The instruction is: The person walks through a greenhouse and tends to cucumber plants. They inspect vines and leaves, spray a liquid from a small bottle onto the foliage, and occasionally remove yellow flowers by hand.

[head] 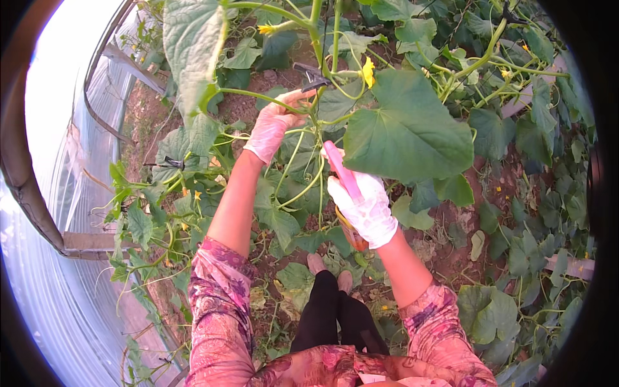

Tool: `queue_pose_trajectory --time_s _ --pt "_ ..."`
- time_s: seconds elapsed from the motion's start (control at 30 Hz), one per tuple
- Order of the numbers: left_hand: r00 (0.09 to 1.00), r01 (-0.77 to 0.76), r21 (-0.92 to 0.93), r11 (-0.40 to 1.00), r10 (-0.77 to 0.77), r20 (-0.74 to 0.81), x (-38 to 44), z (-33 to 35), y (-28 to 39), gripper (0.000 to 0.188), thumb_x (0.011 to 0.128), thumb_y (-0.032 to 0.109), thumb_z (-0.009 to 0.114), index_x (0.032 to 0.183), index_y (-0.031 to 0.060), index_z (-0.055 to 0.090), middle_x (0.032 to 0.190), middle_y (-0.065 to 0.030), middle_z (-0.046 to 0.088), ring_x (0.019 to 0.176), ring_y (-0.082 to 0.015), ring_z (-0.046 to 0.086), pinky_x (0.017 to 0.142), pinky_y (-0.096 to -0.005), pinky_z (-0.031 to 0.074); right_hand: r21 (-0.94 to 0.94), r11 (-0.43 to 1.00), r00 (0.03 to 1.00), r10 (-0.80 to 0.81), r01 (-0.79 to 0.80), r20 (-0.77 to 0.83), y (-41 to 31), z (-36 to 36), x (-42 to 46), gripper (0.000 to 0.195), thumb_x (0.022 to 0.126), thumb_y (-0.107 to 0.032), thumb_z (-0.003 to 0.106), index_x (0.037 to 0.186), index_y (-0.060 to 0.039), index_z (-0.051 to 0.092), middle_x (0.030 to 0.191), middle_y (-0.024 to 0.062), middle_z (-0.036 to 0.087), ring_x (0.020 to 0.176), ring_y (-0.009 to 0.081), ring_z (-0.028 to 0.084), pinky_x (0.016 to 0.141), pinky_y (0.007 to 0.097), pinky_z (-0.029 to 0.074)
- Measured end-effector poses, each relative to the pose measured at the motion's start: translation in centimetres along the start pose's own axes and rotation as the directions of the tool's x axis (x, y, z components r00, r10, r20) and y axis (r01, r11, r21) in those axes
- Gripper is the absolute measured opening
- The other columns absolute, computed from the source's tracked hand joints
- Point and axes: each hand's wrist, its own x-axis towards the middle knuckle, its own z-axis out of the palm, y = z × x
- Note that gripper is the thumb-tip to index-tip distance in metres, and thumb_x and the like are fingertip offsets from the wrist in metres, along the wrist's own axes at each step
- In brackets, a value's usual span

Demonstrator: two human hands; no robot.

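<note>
My left hand, in a thin pale glove, has its fingers at the main stem of a cucumber vine, just below a black plastic clip. Part of the fingertips is hidden by the stem and a leaf stalk. My right hand, in a white glove, grips a pink-handled hand tool, whose tip points up at the lower stem. Under that hand shows a yellow-brown object, mostly covered. A broad green leaf overhangs the right hand. A yellow flower stands right of the clip.
Clear plastic sheeting on a curved frame borders the left side. Another black clip sits on a vine at left. Dense vines fill the right. My shoes stand on soil strewn with leaves.
</note>
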Motion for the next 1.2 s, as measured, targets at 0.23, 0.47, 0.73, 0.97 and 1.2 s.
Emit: queue_pose_trajectory --time_s 0.23,0.47,0.73,0.97,1.2 --pt "0.998 0.046 -0.096 0.994 -0.042 0.045 0.2 0.3 -0.5 0.057 0.08 -0.014 0.046 0.135 0.0034 0.045 0.127 -0.0087 0.057 0.105 -0.0171 0.059 0.088 -0.0268 0.051 -0.006 0.987 0.98 -0.161 0.161 -0.12 1.4 2.6 1.7 0.056 0.085 -0.003 0.054 0.139 -0.0076 0.041 0.116 0.0132 0.056 0.105 0.0283 0.056 0.092 0.0379 0.044" --pt "0.999 0.017 -0.087 0.996 -0.013 0.052 0.5 0.1 -0.7 0.054 0.083 -0.012 0.047 0.135 0.0016 0.044 0.122 -0.0108 0.058 0.105 -0.0185 0.059 0.091 -0.0301 0.05 -0.341 0.93 0.972 -0.193 0.138 -0.133 1.6 3.0 3.6 0.052 0.086 -0.013 0.054 0.137 -0.0077 0.044 0.106 0.0105 0.055 0.092 0.0272 0.056 0.081 0.0368 0.045" --pt "1.0 -0.014 -0.025 1.0 0.014 0.003 0.8 -0.5 -1.4 0.048 0.084 -0.008 0.048 0.131 0.0025 0.05 0.119 -0.0084 0.061 0.107 -0.0169 0.058 0.095 -0.0307 0.047 -0.031 0.999 0.985 -0.038 0.033 -0.168 2.5 3.9 4.6 0.042 0.085 -0.012 0.056 0.126 -0.0086 0.053 0.093 0.0096 0.059 0.08 0.0265 0.06 0.072 0.0353 0.047" --pt "0.991 -0.112 0.352 0.929 0.079 0.108 1.1 0.0 -0.7 0.039 0.085 -0.007 0.049 0.12 0.0048 0.061 0.116 -0.0051 0.064 0.108 -0.0142 0.057 0.098 -0.03 0.042 0.318 0.948 0.986 0.061 -0.009 -0.155 2.3 3.4 4.0 0.037 0.087 -0.01 0.059 0.123 -0.0041 0.055 0.1 0.0091 0.063 0.086 0.0179 0.062 0.078 0.0291 0.049" --pt "0.969 -0.247 0.429 0.869 0.217 0.118 2.0 -0.6 -2.2 0.031 0.081 -0.001 0.065 0.111 0.0071 0.067 0.105 -0.0059 0.067 0.098 -0.0158 0.061 0.089 -0.0282 0.047 0.081 0.986 0.949 0.16 -0.144 -0.27 3.4 -3.4 0.5 0.045 0.089 -0.009 0.061 0.132 -0.0044 0.05 0.117 0.0079 0.061 0.095 0.0129 0.062 0.07 0.0281 0.052"
